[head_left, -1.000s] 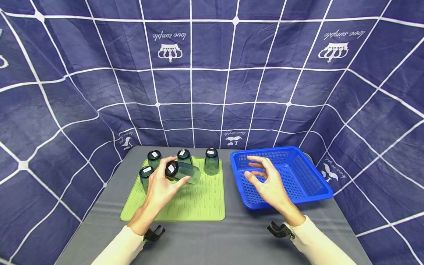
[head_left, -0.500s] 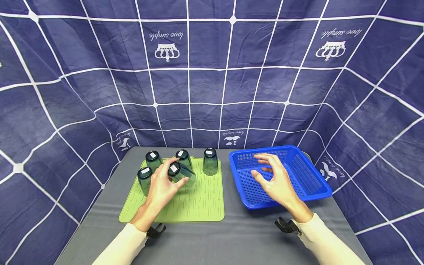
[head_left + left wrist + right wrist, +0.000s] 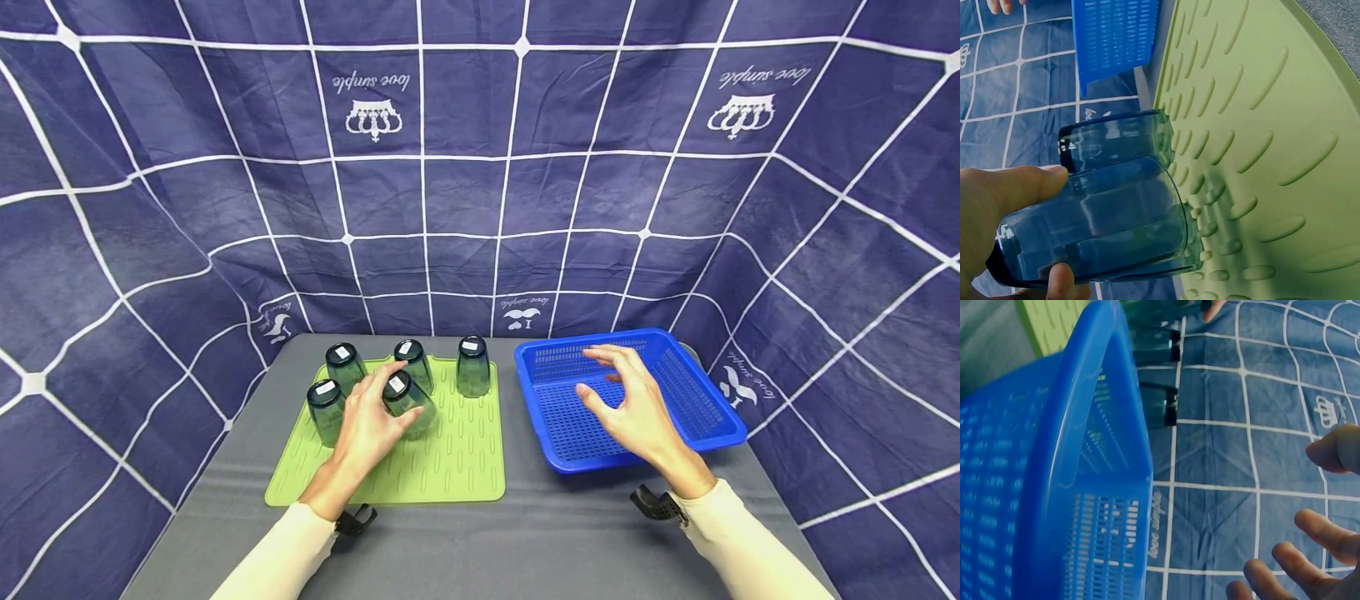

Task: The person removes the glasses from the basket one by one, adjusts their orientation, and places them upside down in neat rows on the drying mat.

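My left hand grips a dark blue-green glass tumbler by its base end, thumb on one side and fingers on the other. The tumbler is upside down and tilted, its mouth low over the green drying mat. In the left wrist view the held tumbler has its rim very near the mat; whether it touches I cannot tell. Several similar tumblers stand inverted around it, one left of the hand, another at the back right. My right hand hovers over the blue basket, fingers spread, holding nothing.
The perforated basket sits right of the mat on the grey table. Two more inverted tumblers, a left one and a middle one, stand along the mat's back. A blue checked cloth hangs behind and at both sides.
The tumbler in my left hand has turned from nearly lying sideways to more upright, mouth down, and lowered toward the mat. My right hand has drifted slightly right.
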Action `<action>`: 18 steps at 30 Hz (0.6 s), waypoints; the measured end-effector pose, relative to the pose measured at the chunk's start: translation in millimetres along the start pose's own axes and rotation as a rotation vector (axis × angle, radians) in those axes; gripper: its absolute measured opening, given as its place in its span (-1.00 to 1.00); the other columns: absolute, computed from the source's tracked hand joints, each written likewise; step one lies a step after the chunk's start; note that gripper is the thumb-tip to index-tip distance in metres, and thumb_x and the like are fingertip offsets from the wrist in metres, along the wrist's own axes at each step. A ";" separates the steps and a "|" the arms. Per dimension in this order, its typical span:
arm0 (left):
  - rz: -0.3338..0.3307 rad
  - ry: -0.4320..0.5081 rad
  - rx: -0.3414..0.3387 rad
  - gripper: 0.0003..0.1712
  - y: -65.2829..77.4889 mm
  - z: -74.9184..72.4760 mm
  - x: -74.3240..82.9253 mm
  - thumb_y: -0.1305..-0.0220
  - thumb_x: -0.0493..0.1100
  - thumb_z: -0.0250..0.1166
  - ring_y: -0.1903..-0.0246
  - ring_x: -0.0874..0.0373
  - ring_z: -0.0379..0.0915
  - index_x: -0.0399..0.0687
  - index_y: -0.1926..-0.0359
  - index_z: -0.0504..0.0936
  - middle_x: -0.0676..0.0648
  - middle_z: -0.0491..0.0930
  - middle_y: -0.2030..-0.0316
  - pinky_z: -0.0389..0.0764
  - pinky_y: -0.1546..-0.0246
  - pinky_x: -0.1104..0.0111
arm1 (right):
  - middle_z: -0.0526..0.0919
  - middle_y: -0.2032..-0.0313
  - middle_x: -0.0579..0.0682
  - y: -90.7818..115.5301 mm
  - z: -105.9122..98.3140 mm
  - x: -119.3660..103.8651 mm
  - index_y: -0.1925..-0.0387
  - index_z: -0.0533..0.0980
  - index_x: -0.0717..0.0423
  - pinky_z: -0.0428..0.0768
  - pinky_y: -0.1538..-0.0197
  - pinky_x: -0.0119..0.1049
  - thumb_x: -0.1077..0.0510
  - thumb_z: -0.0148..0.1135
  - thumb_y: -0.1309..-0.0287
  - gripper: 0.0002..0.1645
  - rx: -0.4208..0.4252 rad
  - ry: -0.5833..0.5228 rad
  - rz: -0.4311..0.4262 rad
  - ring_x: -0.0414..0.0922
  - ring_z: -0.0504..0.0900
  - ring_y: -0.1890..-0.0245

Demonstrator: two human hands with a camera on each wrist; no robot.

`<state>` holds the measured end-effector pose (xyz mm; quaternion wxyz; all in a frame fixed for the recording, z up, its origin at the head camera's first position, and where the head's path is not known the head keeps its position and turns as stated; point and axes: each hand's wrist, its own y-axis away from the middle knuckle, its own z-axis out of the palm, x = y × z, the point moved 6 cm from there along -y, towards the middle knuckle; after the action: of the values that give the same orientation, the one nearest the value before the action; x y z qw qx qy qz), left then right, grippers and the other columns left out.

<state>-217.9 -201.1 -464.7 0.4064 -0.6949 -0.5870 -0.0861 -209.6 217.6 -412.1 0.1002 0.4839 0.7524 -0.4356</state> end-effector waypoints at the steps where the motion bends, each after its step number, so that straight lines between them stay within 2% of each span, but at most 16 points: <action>1: -0.002 -0.002 -0.002 -0.03 0.2 0.6 -0.8 -0.10 -0.22 0.84 -0.32 -0.56 0.69 0.02 -0.54 0.65 -0.36 0.78 -0.36 0.66 -0.34 -0.44 | 0.72 -0.39 0.11 0.1 -0.5 0.5 -0.43 0.69 0.10 0.72 -0.27 -0.31 0.15 0.66 -0.33 -0.33 -0.003 0.014 -0.007 0.11 0.75 -0.33; 4: -0.010 -0.011 -0.005 -0.02 1.4 2.4 -3.9 -0.08 -0.23 0.83 -0.27 -0.56 0.70 0.04 -0.54 0.66 -0.40 0.80 -0.30 0.68 -0.30 -0.43 | 0.72 -0.40 0.11 0.5 -1.0 2.8 -0.45 0.68 0.09 0.67 -0.31 -0.22 0.11 0.67 -0.30 -0.29 -0.014 0.053 -0.023 0.12 0.73 -0.36; 8: -0.012 -0.023 -0.006 -0.01 2.8 5.5 -8.4 -0.06 -0.24 0.83 -0.23 -0.56 0.71 0.03 -0.54 0.66 -0.42 0.81 -0.27 0.69 -0.28 -0.41 | 0.70 -0.43 0.13 2.6 0.1 7.8 -0.46 0.67 0.06 0.62 -0.42 0.16 0.08 0.68 -0.29 -0.26 -0.036 0.080 -0.027 0.18 0.68 -0.45; 10: -0.014 -0.027 -0.008 -0.01 2.8 7.3 -9.8 -0.06 -0.24 0.83 -0.22 -0.55 0.71 0.03 -0.55 0.66 -0.42 0.81 -0.28 0.69 -0.28 -0.40 | 0.70 -0.43 0.15 3.6 0.3 9.3 -0.47 0.67 0.07 0.58 -0.47 0.26 0.07 0.68 -0.28 -0.25 -0.041 0.083 -0.026 0.21 0.66 -0.48; 18: -0.024 -0.044 -0.033 0.01 0.5 15.5 -14.0 -0.08 -0.22 0.83 -0.25 -0.53 0.72 0.09 -0.57 0.65 -0.45 0.80 -0.27 0.68 -0.31 -0.39 | 0.70 -0.43 0.16 4.9 -2.5 14.6 -0.47 0.66 0.12 0.55 -0.51 0.24 0.08 0.69 -0.28 -0.24 -0.038 0.099 -0.027 0.21 0.65 -0.49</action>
<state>-227.1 -201.2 -483.5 0.3810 -0.6960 -0.6026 -0.0854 -212.4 229.6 -421.7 0.0662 0.4925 0.7710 -0.3983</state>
